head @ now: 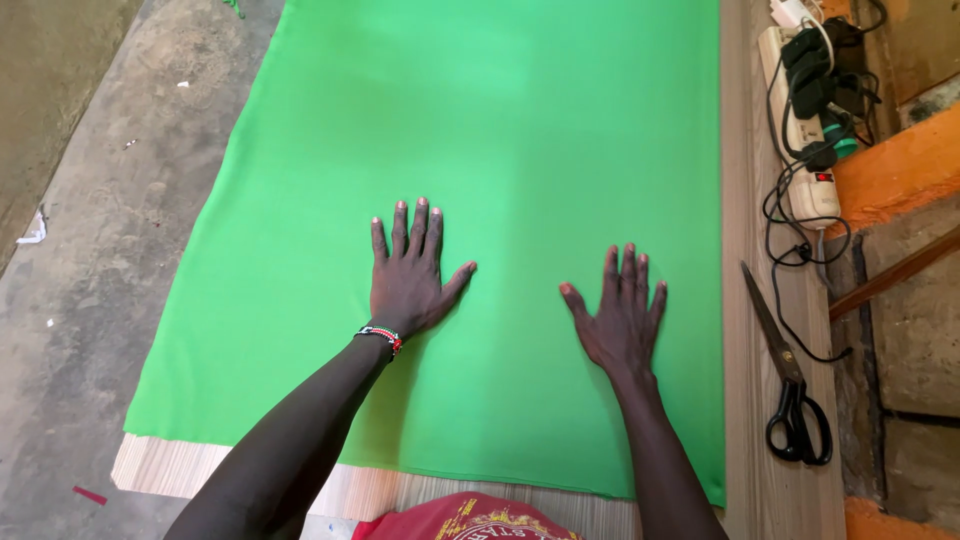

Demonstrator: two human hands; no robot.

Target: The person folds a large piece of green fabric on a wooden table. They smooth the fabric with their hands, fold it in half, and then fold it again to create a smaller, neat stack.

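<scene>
**Both palms flat on green cloth**

Left hand [407, 283] pressed palm-down on the green fabric [520, 130], fingers straight and held close together, thumb angled out toward the other hand; nothing grasped, grip released; beaded bracelet [381, 337] around the wrist; forearm stretched forward from the lower edge of view, crossing the near hem of the cloth.

Right hand [622, 320] likewise flat on the fabric, fingers slightly fanned, thumb spread inward; nothing clenched, palm open against the cloth; set a little nearer the body than the left hand, well apart from it, with smooth fabric between the two.

Green fabric spread across the wooden table [770, 480], reaching far ahead of both hands and draping over the table's left edge; near hem just behind the wrists, with a bare strip of wood showing there.

To the outside of the right hand, beyond the cloth's edge: black-handled scissors [790, 385] lying closed on bare wood, blades pointing away; further ahead of them a white power strip [808, 150] with black cables [800, 250] tangled around it.

Beyond the left hand, past the drooping cloth: concrete floor [90, 270].
</scene>
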